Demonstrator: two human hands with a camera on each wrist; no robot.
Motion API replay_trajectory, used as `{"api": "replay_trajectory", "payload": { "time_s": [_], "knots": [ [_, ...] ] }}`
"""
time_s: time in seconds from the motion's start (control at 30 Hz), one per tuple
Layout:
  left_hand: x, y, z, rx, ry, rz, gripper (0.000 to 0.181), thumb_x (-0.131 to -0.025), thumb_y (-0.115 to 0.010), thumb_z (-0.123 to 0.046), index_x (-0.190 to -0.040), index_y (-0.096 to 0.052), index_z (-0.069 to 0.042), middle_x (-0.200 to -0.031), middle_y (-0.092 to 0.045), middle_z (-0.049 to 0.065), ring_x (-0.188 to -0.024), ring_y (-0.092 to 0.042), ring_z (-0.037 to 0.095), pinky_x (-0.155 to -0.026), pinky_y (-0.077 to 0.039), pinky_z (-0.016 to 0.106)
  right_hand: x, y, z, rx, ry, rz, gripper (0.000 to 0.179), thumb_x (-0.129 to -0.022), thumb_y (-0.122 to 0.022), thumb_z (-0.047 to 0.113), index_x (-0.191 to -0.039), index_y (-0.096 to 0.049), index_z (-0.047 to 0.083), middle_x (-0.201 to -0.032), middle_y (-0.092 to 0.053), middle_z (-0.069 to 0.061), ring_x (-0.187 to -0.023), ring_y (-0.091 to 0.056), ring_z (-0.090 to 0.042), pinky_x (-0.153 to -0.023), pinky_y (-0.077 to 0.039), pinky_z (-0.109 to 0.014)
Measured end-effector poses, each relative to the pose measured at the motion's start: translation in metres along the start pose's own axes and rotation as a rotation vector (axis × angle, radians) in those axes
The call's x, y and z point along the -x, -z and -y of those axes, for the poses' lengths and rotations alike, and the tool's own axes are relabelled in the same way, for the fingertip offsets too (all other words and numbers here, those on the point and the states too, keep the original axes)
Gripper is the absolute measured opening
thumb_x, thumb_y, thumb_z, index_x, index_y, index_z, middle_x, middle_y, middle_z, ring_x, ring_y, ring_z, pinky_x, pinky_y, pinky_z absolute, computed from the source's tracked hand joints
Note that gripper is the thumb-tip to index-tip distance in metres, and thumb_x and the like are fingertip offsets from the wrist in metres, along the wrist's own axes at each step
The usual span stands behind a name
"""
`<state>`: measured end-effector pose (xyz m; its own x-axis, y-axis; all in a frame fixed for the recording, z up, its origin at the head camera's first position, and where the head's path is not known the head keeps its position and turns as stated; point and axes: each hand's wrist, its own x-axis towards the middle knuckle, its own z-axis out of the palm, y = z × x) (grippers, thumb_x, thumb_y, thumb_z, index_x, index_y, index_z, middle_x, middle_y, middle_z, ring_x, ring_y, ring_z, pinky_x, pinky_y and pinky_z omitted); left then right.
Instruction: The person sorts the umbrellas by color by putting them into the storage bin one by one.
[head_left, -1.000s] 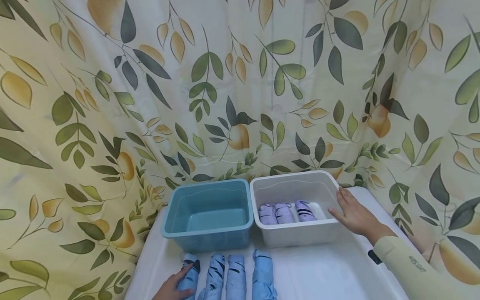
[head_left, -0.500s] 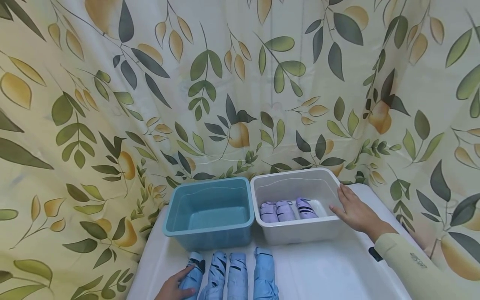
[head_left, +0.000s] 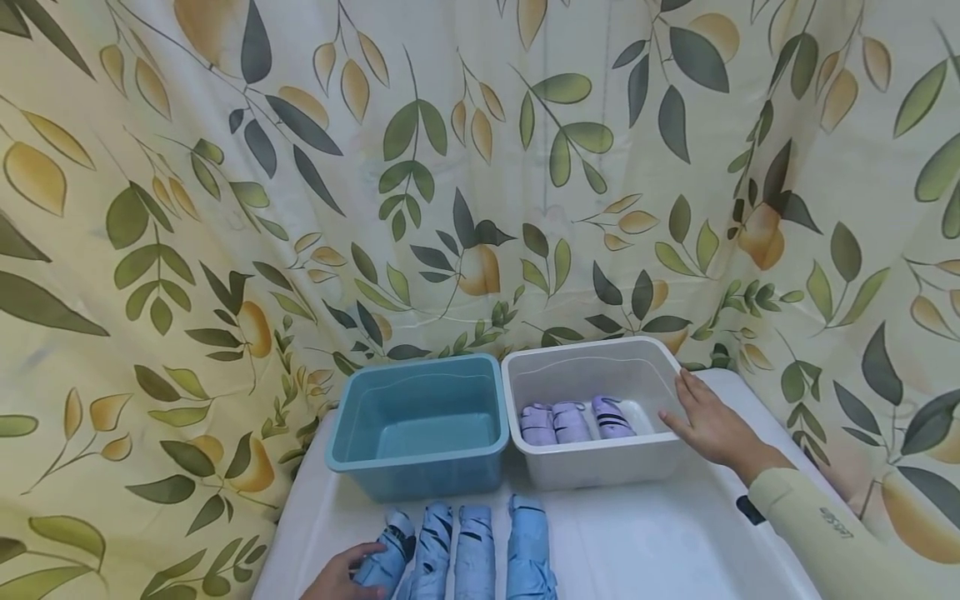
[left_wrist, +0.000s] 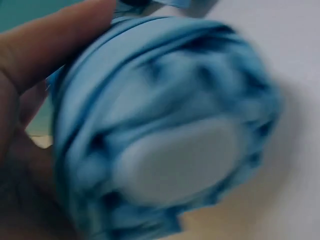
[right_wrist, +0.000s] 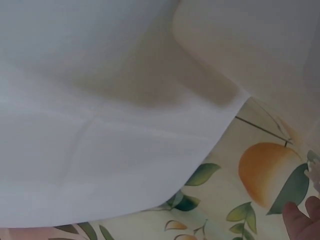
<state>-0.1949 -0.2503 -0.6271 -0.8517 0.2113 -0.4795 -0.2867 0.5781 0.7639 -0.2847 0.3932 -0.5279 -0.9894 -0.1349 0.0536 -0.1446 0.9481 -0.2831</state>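
At the front left, my left hand (head_left: 339, 575) grips a folded blue umbrella (head_left: 388, 554), tilted at the left end of a row. In the left wrist view the end of that umbrella (left_wrist: 180, 155) fills the picture, fingers and thumb around its side. Beside it lie three more folded blue umbrellas, the nearest a dark-patterned one (head_left: 433, 546). My right hand (head_left: 712, 421) rests with straight fingers on the right rim of the white bin (head_left: 600, 467). Several rolled lilac umbrellas (head_left: 572, 423) lie inside that bin. Only fingertips (right_wrist: 300, 220) show in the right wrist view.
A teal bin (head_left: 420, 479) stands left of the white bin, touching or nearly touching it. Both sit on a white table (head_left: 637, 542). A leaf-and-fruit patterned curtain (head_left: 480, 208) hangs behind and along both sides.
My left hand has taken hold of the leftmost blue umbrella, which has turned and tilted to the right. The right hand stays at the white bin's rim.
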Motion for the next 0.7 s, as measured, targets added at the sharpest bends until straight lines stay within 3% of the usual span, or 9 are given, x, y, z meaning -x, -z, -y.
{"api": "replay_trajectory", "payload": {
  "time_s": [0.13,0.23,0.4,0.57,0.7],
  "knots": [
    [0.004,0.006,-0.008,0.02,-0.058,0.141,0.054,-0.082,-0.078,-0.011,-0.131,-0.057,-0.005,-0.117,-0.057,0.023,-0.092,-0.062,0.035,-0.075,-0.052,0.05,0.0,-0.001,-0.002,0.0,-0.004,-0.007,0.096,-0.097,-0.035,0.063,-0.15,-0.008,-0.011,-0.157,-0.001,-0.029,-0.14,-0.006,-0.051,-0.106,-0.013,-0.067],
    [0.003,0.009,-0.01,0.018,-0.085,0.203,0.051,-0.083,-0.076,-0.009,-0.13,-0.057,-0.004,-0.115,-0.058,0.018,-0.09,-0.062,0.031,-0.074,-0.053,0.049,0.0,-0.002,-0.003,-0.001,-0.004,-0.008,0.096,-0.096,-0.035,0.064,-0.15,-0.009,-0.011,-0.157,-0.002,-0.029,-0.14,-0.007,-0.051,-0.106,-0.013,-0.068],
    [0.0,0.008,-0.007,-0.067,-0.064,0.201,0.049,-0.082,-0.078,-0.014,-0.128,-0.059,-0.009,-0.116,-0.059,0.016,-0.092,-0.06,0.03,-0.077,-0.052,0.05,-0.001,-0.003,-0.003,-0.005,-0.005,-0.002,0.096,-0.096,-0.034,0.064,-0.15,-0.008,-0.011,-0.157,-0.001,-0.029,-0.139,-0.008,-0.052,-0.106,-0.014,-0.068],
    [0.002,0.005,-0.009,-0.036,-0.065,0.155,0.049,-0.081,-0.079,-0.013,-0.126,-0.061,-0.007,-0.118,-0.058,0.018,-0.09,-0.06,0.03,-0.075,-0.052,0.051,-0.001,-0.002,-0.003,0.002,-0.001,-0.011,0.094,-0.097,-0.034,0.063,-0.15,-0.01,-0.011,-0.157,-0.002,-0.029,-0.139,-0.01,-0.053,-0.106,-0.015,-0.067],
    [0.01,0.01,-0.011,-0.013,-0.118,0.146,0.049,-0.081,-0.078,-0.009,-0.127,-0.061,-0.006,-0.115,-0.059,0.016,-0.084,-0.061,0.027,-0.07,-0.052,0.045,-0.001,-0.003,-0.002,-0.008,-0.004,-0.008,0.095,-0.097,-0.034,0.064,-0.15,-0.009,-0.011,-0.157,-0.001,-0.029,-0.139,-0.009,-0.053,-0.105,-0.014,-0.068]
  ]
}}
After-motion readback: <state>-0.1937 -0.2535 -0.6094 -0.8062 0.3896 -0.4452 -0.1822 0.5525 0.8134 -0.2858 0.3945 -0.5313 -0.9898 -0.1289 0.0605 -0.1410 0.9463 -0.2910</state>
